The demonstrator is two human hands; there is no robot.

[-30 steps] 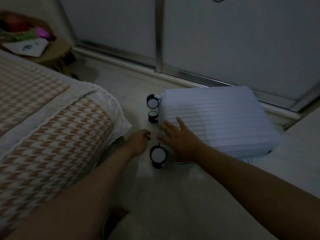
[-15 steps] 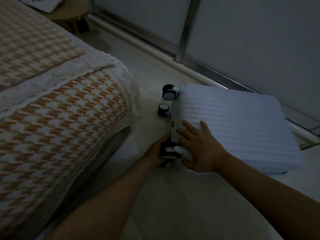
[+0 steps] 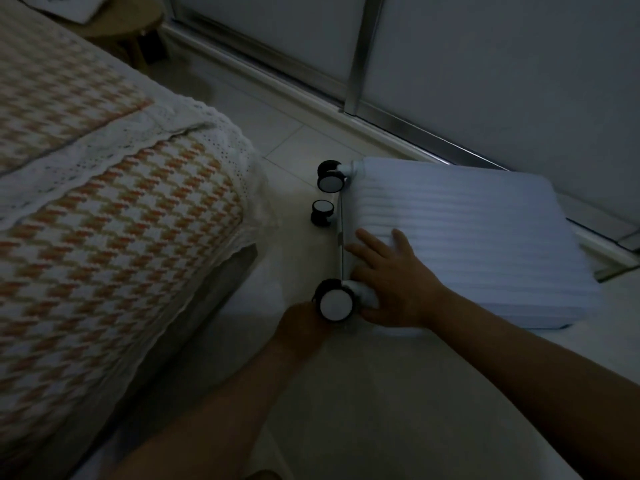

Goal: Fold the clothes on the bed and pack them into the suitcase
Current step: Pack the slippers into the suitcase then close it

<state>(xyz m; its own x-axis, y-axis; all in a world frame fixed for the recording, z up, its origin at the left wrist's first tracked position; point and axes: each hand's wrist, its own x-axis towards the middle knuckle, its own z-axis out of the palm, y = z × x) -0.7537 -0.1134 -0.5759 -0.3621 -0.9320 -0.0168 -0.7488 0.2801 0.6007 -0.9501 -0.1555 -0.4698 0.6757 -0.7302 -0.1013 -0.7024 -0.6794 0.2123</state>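
Observation:
A closed, pale ribbed suitcase [image 3: 478, 237] lies flat on the floor next to the bed, its black-and-white wheels [image 3: 330, 180] pointing at the bed. My right hand [image 3: 391, 282] rests flat on the lid's near-left corner, fingers spread. My left hand [image 3: 301, 323] is low at the nearest wheel [image 3: 335, 304], and the wheel hides its fingers. The bed [image 3: 114, 216] with an orange-and-white houndstooth cover and a white lace band fills the left. No clothes show on the part of the bed in view.
Sliding wardrobe doors [image 3: 485, 64] with a metal track run along the floor behind the suitcase. A small wooden side table [image 3: 121, 26] stands at the top left beyond the bed. Pale tiled floor [image 3: 381, 410] lies between the bed and the suitcase. The room is dim.
My left hand has moved from the open floor in under the nearest wheel. My right hand has slid toward the lid's corner. The view has tilted down and closer.

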